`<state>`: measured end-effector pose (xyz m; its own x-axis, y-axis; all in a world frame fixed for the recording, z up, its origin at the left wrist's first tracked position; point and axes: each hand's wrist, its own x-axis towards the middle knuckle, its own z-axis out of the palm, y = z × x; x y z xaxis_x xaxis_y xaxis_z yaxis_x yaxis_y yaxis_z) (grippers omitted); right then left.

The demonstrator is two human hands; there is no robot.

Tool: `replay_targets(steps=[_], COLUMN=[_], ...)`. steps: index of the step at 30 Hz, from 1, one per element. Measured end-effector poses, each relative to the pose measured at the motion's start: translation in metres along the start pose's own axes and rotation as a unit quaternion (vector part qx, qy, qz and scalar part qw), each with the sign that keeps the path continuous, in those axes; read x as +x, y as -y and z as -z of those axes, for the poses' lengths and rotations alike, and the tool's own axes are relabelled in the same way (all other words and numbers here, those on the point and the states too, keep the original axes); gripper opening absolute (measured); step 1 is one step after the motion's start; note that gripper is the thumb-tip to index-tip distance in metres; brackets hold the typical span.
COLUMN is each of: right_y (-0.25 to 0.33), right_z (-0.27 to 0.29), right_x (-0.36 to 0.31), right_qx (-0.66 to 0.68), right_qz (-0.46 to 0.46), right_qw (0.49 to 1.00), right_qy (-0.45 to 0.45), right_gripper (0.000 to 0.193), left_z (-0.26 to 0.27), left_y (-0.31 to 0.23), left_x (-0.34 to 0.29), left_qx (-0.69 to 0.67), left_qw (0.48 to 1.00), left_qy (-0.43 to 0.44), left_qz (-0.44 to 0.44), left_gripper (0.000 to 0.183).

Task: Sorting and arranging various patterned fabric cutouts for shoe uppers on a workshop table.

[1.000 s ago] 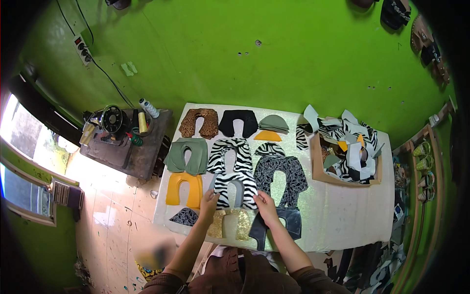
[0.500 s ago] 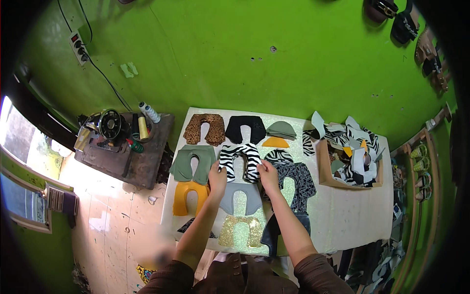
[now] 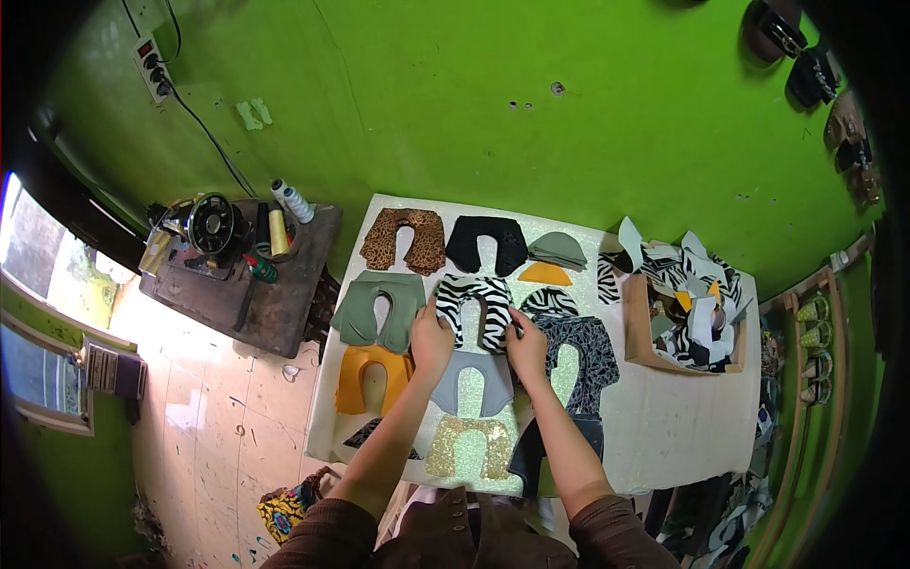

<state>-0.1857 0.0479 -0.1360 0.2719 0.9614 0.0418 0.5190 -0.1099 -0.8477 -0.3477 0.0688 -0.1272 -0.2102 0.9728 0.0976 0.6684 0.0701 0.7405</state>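
A white worktable [image 3: 664, 427] stood against the green wall [image 3: 474, 104], carrying rows of horseshoe-shaped cut shoe-upper pieces. At nine o'clock from it sat a dark side table [image 3: 284, 303] bearing a black sewing machine [image 3: 210, 223] and thread spools [image 3: 289, 199]. At three o'clock on the worktable stood an open cardboard box [image 3: 645, 327] heaped with zebra-print and white offcuts. The zebra-print upper [image 3: 479, 303] lay at the centre, flat, between the olive-green upper [image 3: 374, 308] at its nine o'clock and the dark patterned upper [image 3: 583, 346] at its four o'clock; the leopard-print upper [image 3: 406, 239] and black upper [image 3: 485, 242] lay at twelve, the grey upper [image 3: 474, 379] at six. The left hand [image 3: 431, 337] rested on the zebra piece's left leg, fingers curled loosely onto its edge. The right hand [image 3: 526, 343] touched its right leg likewise, fingers bent; whether either truly pinched the fabric could not be told.
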Motion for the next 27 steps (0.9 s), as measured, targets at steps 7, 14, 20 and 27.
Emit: replay_targets(steps=[7, 14, 20, 27], right_y=[0.013, 0.011, 0.007, -0.007], right_z=[0.0, 0.001, -0.033, -0.048], right_x=[0.005, 0.01, 0.026, 0.018], right_qx=[-0.005, -0.096, -0.223, -0.313], right_qz=[-0.007, 0.16, 0.246, 0.209], right_qw=[1.0, 0.977, 0.943, 0.926], right_qy=[0.002, -0.1, 0.01, 0.033], right_gripper=[0.028, 0.027, 0.042, 0.048], left_z=[0.007, 0.007, -0.026, -0.052], left_y=[-0.003, -0.017, 0.008, 0.03], left_x=[0.004, -0.003, 0.019, 0.01], left_qx=[0.008, 0.034, 0.162, 0.247], left_qw=[0.997, 0.994, 0.968, 0.943], left_qy=[0.059, -0.016, 0.078, 0.093], left_qz=[0.042, -0.105, -0.174, -0.204], left_gripper=[0.039, 0.038, 0.052, 0.057])
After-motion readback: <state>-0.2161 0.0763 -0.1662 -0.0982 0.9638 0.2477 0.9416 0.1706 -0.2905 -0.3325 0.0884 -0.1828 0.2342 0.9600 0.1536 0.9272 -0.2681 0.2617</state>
